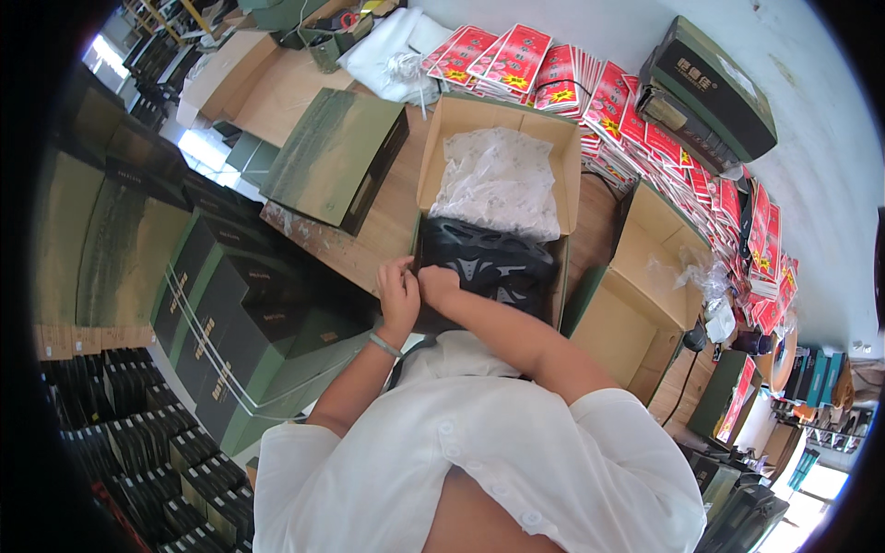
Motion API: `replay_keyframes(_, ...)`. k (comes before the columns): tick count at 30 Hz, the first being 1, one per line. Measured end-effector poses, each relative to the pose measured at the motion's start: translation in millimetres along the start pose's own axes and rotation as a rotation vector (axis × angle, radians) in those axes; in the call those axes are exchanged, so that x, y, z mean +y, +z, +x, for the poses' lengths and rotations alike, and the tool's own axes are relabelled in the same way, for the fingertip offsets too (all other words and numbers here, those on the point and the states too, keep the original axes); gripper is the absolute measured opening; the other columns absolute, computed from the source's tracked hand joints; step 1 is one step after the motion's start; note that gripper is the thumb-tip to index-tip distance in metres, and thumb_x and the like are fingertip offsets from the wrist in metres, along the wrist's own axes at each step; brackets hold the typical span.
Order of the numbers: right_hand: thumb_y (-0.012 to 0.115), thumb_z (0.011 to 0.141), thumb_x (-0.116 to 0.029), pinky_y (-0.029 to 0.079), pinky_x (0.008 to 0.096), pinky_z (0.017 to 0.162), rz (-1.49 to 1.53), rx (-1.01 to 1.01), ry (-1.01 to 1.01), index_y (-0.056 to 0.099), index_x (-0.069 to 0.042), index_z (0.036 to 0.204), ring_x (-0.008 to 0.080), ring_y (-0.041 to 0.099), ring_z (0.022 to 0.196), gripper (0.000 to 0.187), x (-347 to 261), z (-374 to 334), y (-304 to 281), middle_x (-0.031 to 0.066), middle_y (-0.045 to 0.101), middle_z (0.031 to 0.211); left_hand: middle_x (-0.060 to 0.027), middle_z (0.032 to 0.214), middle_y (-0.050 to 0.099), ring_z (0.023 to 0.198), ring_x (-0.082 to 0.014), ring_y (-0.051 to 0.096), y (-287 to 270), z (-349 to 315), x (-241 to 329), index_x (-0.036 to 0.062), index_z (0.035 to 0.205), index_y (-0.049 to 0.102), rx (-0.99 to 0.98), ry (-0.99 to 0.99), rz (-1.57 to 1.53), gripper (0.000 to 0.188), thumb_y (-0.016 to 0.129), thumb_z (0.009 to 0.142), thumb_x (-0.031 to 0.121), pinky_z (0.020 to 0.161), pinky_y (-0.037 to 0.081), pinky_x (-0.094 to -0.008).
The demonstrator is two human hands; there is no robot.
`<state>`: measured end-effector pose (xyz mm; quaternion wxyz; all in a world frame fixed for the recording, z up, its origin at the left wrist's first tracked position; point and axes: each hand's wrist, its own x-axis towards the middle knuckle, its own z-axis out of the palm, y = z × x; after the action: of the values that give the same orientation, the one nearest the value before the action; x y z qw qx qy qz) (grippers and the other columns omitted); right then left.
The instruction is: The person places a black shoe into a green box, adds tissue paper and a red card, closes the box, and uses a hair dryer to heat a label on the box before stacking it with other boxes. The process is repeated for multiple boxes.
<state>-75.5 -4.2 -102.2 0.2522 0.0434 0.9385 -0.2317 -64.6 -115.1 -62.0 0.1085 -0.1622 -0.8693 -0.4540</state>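
Observation:
In front of me stands an opened shoe box (430, 166), its tan inside showing. Black shoes (489, 263) with grey trim lie in its near half. Crumpled white wrapping paper (502, 175) with small dark marks covers the far half. My left hand (398, 293), with a grey band at the wrist, is at the box's near left side, fingers bent. Close beside it, my right hand (438, 286) is curled over the left end of the shoes. Both hands look closed, but the fingertips are hidden, so what they pinch cannot be made out.
A closed green shoe box (336, 157) lies to the left and an open one (645, 295) to the right. Red printed packets (516, 60) are piled along the wall. Stacked boxes (240, 323) stand at the left, above rows of dark boxes (157, 424).

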Motion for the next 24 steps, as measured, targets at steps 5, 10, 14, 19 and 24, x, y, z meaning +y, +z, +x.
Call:
replay_keyframes(5, 0.053, 0.092, -0.03, 0.055, 0.0469, 0.074, 0.243, 0.317, 0.116, 0.071, -0.012, 0.086, 0.0376, 0.069, 0.084, 0.026, 11.6, -26.0, -55.3, 0.0177, 0.07, 0.086, -0.0209, 0.106, 0.058, 0.099, -0.039, 0.055, 34.4, 82.3, 3.2, 0.002, 0.114, 0.059, -0.234, 0.009, -0.225, 0.026, 0.056, 0.088, 0.004, 0.088, 0.045, -0.0459)
replay_keyframes(10, 0.064, 0.086, -0.016, 0.044, 0.0464, 0.094, 0.223, 1.012, 0.238, 0.058, -0.005, 0.116, 0.0376, 0.053, 0.111, 0.033, 167.9, 12.8, -113.3, 0.0219, 0.054, 0.119, -0.0264, 0.111, 0.059, 0.107, -0.0402, 0.057, 111.8, 144.4, -24.7, 0.0027, 0.124, 0.053, -0.306, 0.045, 0.162, 0.041, 0.065, 0.086, 0.013, 0.09, 0.046, -0.0459)
replay_keyframes(14, 0.07, 0.084, -0.021, 0.046, 0.0446, 0.097, 0.32, 0.758, 0.562, 0.048, 0.0, 0.129, 0.0366, 0.053, 0.116, 0.054, 206.1, 18.9, -135.1, 0.0269, 0.052, 0.123, -0.0293, 0.114, 0.059, 0.102, -0.0408, 0.059, 149.1, 170.6, -40.5, 0.0002, 0.126, 0.05, -0.38, -0.167, 0.241, 0.052, 0.07, 0.083, 0.022, 0.088, 0.048, -0.0474)
replay_keyframes(19, 0.074, 0.085, -0.024, 0.05, 0.035, 0.085, 1.039, 0.492, 0.462, 0.056, 0.005, 0.118, 0.0264, 0.064, 0.095, 0.047, 264.6, 41.5, -135.4, 0.0165, 0.065, 0.11, -0.0152, 0.102, 0.068, 0.082, -0.0272, 0.066, 138.3, 205.4, -69.0, -0.0001, 0.114, 0.059, -0.714, -0.748, -0.274, 0.039, 0.071, 0.088, 0.027, 0.072, 0.056, -0.0381)
replay_keyframes(24, 0.072, 0.089, -0.022, 0.047, 0.0282, 0.078, 1.557, 0.451, 0.136, 0.067, 0.0, 0.102, 0.0132, 0.062, 0.086, 0.027, 267.0, 3.7, -167.1, 0.0036, 0.068, 0.096, -0.0026, 0.091, 0.067, 0.075, -0.0142, 0.062, 104.9, 198.7, -50.6, 0.0021, 0.107, 0.064, -0.379, -0.724, -0.851, 0.025, 0.062, 0.097, 0.025, 0.066, 0.051, -0.0278)
